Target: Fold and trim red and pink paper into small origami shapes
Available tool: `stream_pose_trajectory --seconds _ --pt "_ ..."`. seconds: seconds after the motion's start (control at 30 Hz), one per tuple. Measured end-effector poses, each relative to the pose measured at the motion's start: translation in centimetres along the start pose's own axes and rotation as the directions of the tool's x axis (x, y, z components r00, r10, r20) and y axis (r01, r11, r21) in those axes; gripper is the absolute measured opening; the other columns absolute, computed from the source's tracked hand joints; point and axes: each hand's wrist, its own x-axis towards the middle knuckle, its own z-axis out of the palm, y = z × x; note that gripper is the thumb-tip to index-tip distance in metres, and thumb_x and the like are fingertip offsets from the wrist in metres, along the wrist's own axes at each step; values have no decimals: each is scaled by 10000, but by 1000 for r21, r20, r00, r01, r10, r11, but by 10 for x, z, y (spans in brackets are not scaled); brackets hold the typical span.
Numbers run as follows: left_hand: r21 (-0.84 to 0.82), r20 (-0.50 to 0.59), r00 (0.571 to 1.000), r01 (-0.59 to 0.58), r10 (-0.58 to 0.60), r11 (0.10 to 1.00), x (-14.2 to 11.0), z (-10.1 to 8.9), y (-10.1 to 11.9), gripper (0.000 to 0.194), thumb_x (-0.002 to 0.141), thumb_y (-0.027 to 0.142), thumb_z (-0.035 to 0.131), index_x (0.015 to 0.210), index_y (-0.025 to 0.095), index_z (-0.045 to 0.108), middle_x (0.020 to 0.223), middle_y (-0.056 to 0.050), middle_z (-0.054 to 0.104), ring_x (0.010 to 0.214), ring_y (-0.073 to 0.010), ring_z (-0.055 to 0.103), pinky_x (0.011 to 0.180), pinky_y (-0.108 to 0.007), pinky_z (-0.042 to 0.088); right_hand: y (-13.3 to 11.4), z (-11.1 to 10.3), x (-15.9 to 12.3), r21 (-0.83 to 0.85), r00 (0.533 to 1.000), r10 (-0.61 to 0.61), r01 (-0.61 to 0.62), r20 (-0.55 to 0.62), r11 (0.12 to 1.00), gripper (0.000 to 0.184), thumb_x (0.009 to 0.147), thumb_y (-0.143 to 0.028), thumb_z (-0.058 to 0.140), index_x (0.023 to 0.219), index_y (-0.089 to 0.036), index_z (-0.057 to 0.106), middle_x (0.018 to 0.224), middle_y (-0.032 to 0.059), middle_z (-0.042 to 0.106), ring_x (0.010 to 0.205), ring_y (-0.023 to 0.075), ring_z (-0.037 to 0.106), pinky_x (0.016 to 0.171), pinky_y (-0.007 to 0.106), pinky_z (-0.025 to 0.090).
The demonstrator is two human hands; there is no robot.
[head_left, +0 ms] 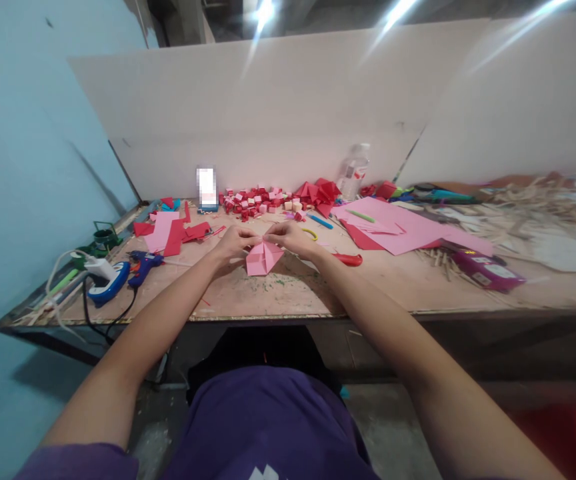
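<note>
Both my hands meet over the front middle of the table, at a folded sheet of pink paper [264, 259]. My left hand [237, 243] pinches its upper left part, and my right hand [291, 239] has its fingers closed on the top right. Creases run down the paper, and its lower part flares out toward me. The fingertips partly cover the upper edge. Close to my right hand lie a red-handled tool [348, 260] and a yellow curved handle [310, 234].
A heap of small red and pink paper cubes [258, 201] lies behind my hands. Left are paper scraps [161, 232], a blue glue gun [143, 265] and a power strip [109, 283]. Pink sheets [398, 227], a plastic bottle [354, 172] and a purple package [488, 268] are right.
</note>
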Motion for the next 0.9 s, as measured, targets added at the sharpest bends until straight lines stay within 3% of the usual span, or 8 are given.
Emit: stream_pose_trajectory --seconds 0.63,0.9 --pt "19 13 1000 8 -8 1000 3 2 -2 226 642 338 828 649 140 719 623 -12 597 574 -106 472 514 -242 319 19 4 5 60 1000 -9 7 29 998 261 830 -408 677 824 -162 763 778 38 681 706 165 575 615 282 427" --pt "-32 60 998 35 -33 999 -2 2 0 286 759 442 788 762 163 725 705 -34 639 587 -117 516 550 -252 363 20 4 9 117 996 16 -5 -92 993 259 804 -392 657 767 -145 724 677 5 601 621 135 483 573 276 353"
